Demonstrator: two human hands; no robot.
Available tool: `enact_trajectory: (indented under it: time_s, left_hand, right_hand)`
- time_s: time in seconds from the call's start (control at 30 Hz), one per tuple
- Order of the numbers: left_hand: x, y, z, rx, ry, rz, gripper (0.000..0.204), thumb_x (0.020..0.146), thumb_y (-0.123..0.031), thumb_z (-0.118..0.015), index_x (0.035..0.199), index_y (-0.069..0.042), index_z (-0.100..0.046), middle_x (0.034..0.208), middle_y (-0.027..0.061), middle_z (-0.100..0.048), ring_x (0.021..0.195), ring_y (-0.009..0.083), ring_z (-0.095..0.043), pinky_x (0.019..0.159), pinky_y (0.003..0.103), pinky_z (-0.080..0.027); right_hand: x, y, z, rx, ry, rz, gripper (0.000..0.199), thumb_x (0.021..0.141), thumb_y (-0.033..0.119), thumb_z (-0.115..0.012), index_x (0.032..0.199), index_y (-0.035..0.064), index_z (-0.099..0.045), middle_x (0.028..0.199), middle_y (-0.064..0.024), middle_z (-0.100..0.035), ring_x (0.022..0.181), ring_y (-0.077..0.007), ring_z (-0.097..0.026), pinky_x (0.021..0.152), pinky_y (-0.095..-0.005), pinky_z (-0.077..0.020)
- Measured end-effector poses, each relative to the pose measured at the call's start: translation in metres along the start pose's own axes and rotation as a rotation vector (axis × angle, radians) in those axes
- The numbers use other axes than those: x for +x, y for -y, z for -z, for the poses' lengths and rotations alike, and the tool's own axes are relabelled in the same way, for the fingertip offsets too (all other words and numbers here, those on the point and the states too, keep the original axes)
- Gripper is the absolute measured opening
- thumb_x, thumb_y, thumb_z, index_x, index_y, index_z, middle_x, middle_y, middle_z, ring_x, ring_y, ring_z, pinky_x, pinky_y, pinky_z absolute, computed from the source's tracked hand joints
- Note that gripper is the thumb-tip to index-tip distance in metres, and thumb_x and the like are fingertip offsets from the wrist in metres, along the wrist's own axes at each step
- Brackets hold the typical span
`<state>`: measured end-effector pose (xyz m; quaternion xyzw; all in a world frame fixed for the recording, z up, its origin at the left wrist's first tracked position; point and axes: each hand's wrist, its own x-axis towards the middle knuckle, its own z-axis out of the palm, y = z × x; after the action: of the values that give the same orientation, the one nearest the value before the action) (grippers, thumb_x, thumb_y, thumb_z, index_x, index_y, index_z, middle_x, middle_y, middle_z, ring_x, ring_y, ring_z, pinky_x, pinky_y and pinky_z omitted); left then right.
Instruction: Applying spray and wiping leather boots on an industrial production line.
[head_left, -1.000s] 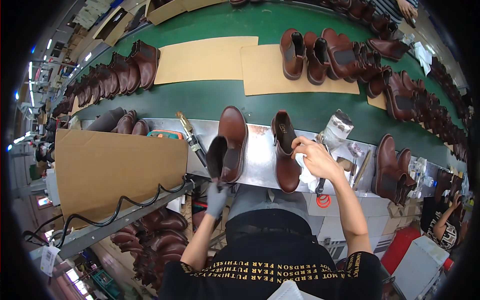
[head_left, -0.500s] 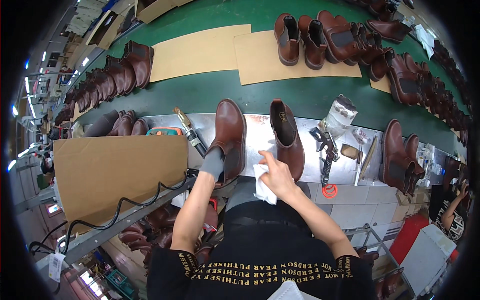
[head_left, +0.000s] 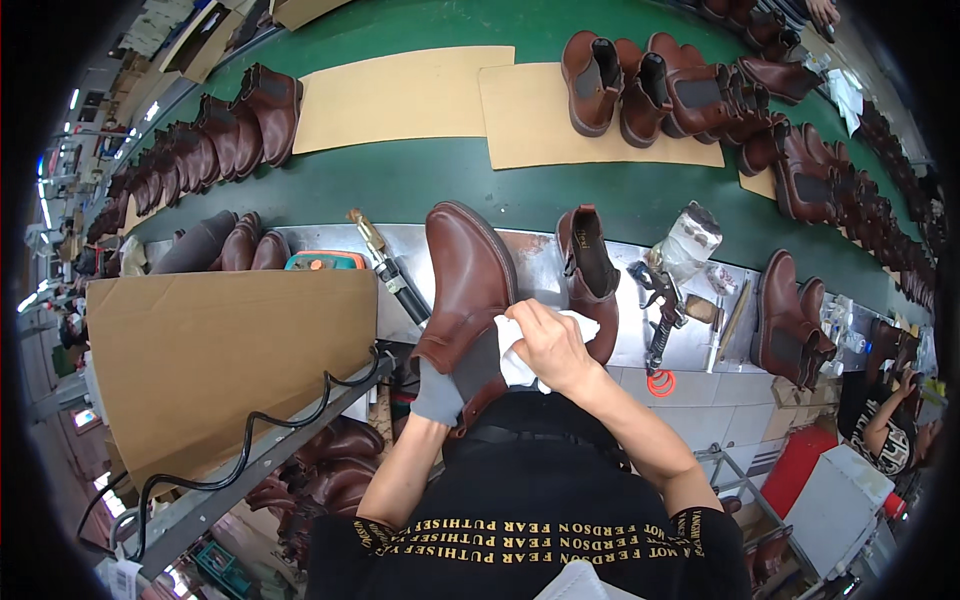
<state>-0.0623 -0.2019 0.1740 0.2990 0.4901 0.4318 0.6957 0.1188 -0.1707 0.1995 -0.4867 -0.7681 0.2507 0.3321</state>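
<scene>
Far left, a cardboard panel [head_left: 230, 350] stands on edge; next, a brass-tipped black tool [head_left: 400, 290] lies on the metal worktop [head_left: 535, 262]; your left hand [head_left: 437, 395], gloved in grey, is sunk in the shaft of the brown boot [head_left: 460, 270]; its fingers are hidden, so I cannot tell if they are spread or closed; this boot, at the front middle before you, has just been rolled and tilted, side panel turned up, where half a second ago it stood straighter; your right hand [head_left: 548, 345] has come across to it, so both hands now seem to share one boot, steadied from within and worked from without; right fingers are together, clamped on a white cloth [head_left: 515, 365] against the boot's shaft; right of that, the second boot [head_left: 594, 258], partly behind your hand; then a spray gun [head_left: 660, 310], untouched.
</scene>
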Motion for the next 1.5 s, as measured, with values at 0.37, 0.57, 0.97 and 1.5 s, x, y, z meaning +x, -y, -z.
enact_trajectory:
  time_s: [0.37, 0.57, 0.97, 1.5]
  left_hand:
    - [-0.015, 0.015, 0.001, 0.401, 0.114, -0.135, 0.038, 0.096, -0.006, -0.05, 0.132, 0.001, -0.042, 0.127, 0.0147, -0.053, 0.116, 0.022, -0.054, 0.099, 0.034, -0.046]
    - [-0.016, -0.011, -0.008, -0.15, 0.102, 0.12, 0.058, 0.08, 0.001, -0.066, 0.134, -0.002, -0.044, 0.13, 0.0108, -0.052, 0.12, 0.0208, -0.051, 0.102, 0.032, -0.042]
    - [-0.014, -0.021, -0.029, -0.392, -0.046, 0.207, 0.036, 0.093, -0.005, -0.056, 0.129, -0.001, -0.049, 0.121, 0.0112, -0.057, 0.11, 0.0202, -0.058, 0.091, 0.033, -0.052]
    - [0.0, -0.013, -0.023, -0.526, -0.03, 0.296, 0.049, 0.087, -0.001, -0.064, 0.133, -0.001, -0.045, 0.13, 0.0114, -0.052, 0.117, 0.0197, -0.053, 0.1, 0.032, -0.046]
  right_hand:
    - [0.001, 0.009, 0.0, -0.064, 0.071, 0.046, 0.029, 0.064, -0.001, -0.065, 0.087, 0.0039, -0.049, 0.077, -0.0111, -0.055, 0.073, -0.0292, -0.063, 0.058, -0.0403, -0.0517]
    - [-0.003, 0.002, 0.005, -0.073, 0.079, -0.007, 0.028, 0.064, -0.002, -0.063, 0.088, 0.0037, -0.049, 0.078, -0.0114, -0.056, 0.073, -0.03, -0.063, 0.058, -0.0403, -0.0516]
    - [0.004, 0.007, 0.016, -0.061, 0.047, -0.205, 0.075, 0.062, -0.003, -0.065, 0.133, -0.0064, -0.039, 0.092, -0.0226, -0.062, 0.071, -0.04, -0.064, 0.061, -0.0442, -0.0537]
    - [0.011, -0.006, 0.022, -0.136, 0.306, -0.068, 0.103, 0.057, -0.007, -0.066, 0.146, -0.0074, -0.014, 0.097, -0.0275, -0.062, 0.073, -0.0388, -0.065, 0.062, -0.0423, -0.053]
